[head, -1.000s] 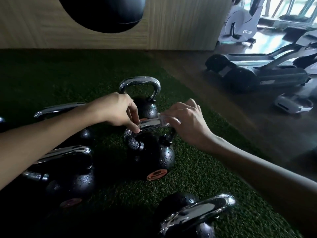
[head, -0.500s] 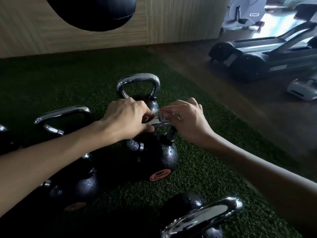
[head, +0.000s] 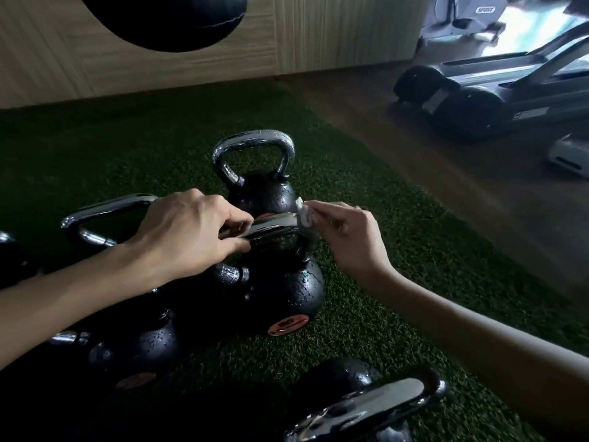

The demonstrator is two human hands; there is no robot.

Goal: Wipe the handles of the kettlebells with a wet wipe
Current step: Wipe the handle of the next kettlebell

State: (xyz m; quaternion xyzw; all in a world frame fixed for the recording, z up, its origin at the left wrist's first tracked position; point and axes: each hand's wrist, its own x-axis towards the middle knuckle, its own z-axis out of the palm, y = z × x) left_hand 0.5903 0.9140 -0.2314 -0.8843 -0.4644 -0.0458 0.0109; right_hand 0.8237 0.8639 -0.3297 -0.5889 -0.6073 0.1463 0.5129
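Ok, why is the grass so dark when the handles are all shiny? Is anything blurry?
Head view: dim light leaves the turf and the kettlebell bodies nearly black; the middle handle and the far handle throw back bright glare; the white wet wipe stands out; the window area top right is washed out; the nearest handle, at the bottom edge, is soft and smeared.

Kettlebells (head: 280,291) on turf (head: 366,330), wall (head: 159,68) behind

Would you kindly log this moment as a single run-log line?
step: wipe kettlebell handle | left hand: grips handle's left end | right hand: pinches wet wipe at right end | surface: green turf
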